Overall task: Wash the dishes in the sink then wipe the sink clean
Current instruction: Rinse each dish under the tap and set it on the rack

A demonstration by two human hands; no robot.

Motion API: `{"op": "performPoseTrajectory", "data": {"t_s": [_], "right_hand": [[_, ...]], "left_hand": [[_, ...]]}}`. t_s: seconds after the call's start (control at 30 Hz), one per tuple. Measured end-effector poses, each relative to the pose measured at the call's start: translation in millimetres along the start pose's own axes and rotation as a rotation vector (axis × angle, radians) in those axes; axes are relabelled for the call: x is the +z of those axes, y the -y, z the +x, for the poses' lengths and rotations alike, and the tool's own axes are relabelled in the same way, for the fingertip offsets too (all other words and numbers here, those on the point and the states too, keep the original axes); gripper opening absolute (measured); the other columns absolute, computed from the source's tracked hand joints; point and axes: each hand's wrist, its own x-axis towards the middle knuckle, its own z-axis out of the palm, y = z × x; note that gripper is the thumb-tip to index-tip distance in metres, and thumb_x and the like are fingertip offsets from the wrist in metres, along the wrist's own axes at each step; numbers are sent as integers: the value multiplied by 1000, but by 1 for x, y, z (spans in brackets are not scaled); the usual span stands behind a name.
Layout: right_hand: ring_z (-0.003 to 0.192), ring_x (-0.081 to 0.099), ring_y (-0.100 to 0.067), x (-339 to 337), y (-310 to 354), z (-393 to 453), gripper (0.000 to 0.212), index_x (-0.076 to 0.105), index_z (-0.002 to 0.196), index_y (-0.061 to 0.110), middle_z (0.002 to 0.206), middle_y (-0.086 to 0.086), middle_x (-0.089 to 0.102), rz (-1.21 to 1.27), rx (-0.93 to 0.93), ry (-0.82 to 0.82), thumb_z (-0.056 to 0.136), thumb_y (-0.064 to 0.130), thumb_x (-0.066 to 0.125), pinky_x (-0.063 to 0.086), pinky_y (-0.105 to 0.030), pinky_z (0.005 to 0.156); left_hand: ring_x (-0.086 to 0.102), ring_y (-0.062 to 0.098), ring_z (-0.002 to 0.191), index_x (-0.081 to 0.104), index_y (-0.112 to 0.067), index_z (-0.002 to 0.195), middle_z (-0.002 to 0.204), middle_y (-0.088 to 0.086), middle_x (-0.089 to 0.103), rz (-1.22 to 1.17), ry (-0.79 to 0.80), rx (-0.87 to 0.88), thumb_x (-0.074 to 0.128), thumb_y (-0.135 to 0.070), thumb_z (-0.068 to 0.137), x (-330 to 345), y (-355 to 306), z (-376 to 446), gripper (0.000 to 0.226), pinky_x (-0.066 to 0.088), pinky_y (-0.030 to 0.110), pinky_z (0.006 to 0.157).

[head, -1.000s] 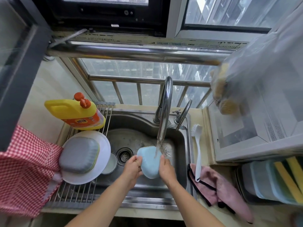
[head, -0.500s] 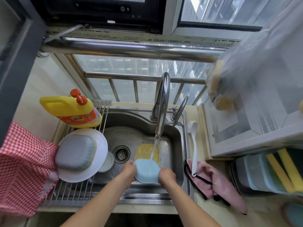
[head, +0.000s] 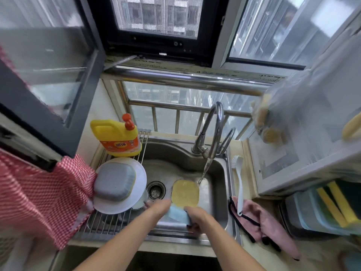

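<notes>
Both our hands meet low over the near side of the sink [head: 220, 167]. Our left hand [head: 159, 209] and our right hand [head: 197, 216] hold a pale blue dish [head: 176, 213] between them, fingers curled around its edges; motion blur hides the exact finger placement. We see only a small patch of the dish, smooth, light blue and rounded at the corner, just in front of the sink's near wall.

Beyond it, on the sink floor, lies a yellow dish [head: 185, 193], square with rounded corners. Water from the faucet [head: 215, 130] falls just beside its far right corner. The drain [head: 155, 189] sits to its left.

On the rack [head: 109, 223] over the sink's left side, a white plate [head: 139, 178] carries an upturned grey dish [head: 114, 181]. A yellow soap bottle [head: 117, 137] with a red cap stands behind them. A white brush [head: 239, 178] rests on the right rim, its handle end on a pink cloth [head: 267, 225]. A red checked cloth [head: 39, 194] hangs at left.
</notes>
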Motion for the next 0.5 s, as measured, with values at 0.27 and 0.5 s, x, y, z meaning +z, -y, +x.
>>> {"op": "performPoseTrajectory", "data": {"t_s": [0.27,0.5], "right_hand": [[64,63,-22,39,55,-42,23,56,96,10,88,-13,63,232,-294,5,93,32,64,55,-28,54],[74,70,-29,107,116,-57,37,47,103,8,104,-17,61,79,-509,-83,83,35,63,60,-38,54]], "left_hand": [[30,36,135,37,-17,149,151,12,31,222,-397,375,58,-29,88,-71,9,-17,65,30,39,112],[30,37,141,33,-12,152,153,20,36,92,-581,426,61,-16,86,-138,40,-7,72,22,41,117]]}}
